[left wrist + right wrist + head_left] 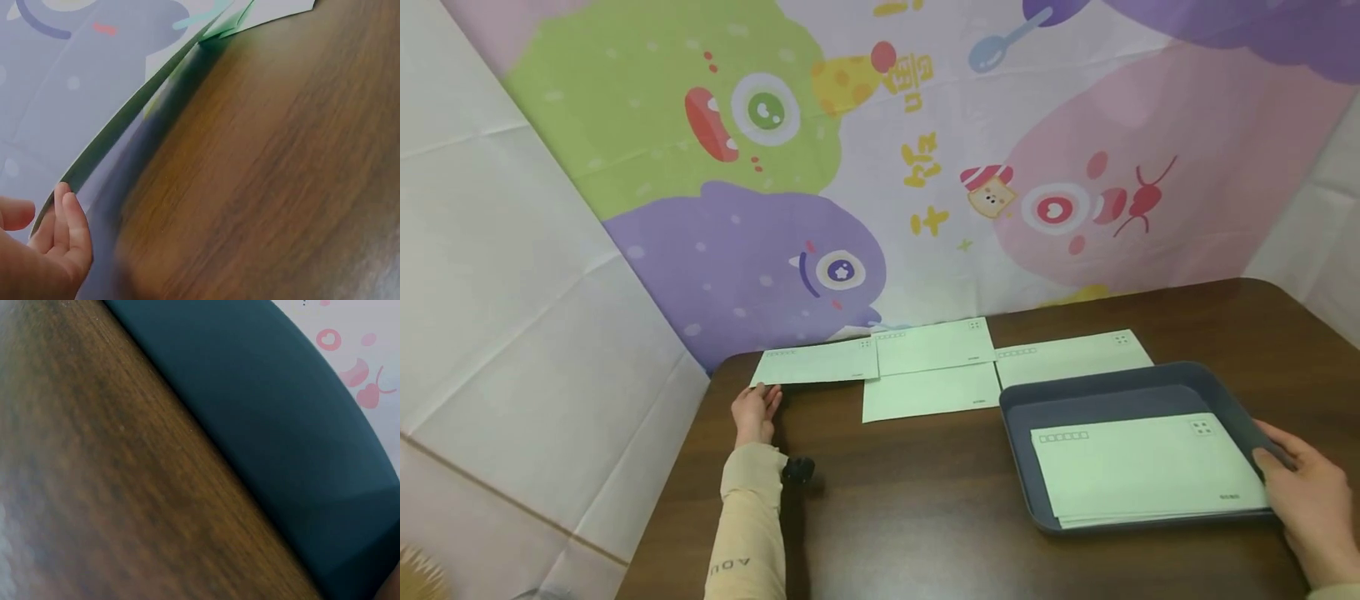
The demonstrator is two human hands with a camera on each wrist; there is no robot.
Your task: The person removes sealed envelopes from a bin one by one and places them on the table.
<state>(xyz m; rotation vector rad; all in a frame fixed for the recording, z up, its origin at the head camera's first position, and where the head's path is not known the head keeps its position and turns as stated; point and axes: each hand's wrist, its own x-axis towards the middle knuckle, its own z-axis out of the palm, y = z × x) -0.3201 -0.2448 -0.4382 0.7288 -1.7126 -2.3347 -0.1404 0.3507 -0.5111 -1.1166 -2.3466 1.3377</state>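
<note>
My left hand (757, 414) holds the near left corner of a pale green envelope (816, 363) at the back left of the table. In the left wrist view this envelope (119, 128) is seen edge-on, raised off the wood at the hand's end, with fingers (76, 228) beneath it. Its right end overlaps other envelopes (932, 346). My right hand (1311, 492) grips the right rim of a dark grey tray (1105, 400). Inside lies a stack of pale green envelopes (1150, 471). The right wrist view shows mostly the tray's outer wall (250, 419).
One more envelope (932, 392) lies in front of the back middle one. Another envelope (1075, 358) sits behind the tray, which partly covers it. The brown wooden table (895, 500) backs onto a cartoon-printed cloth (940, 275). A white wall covering (550, 292) stands on the left.
</note>
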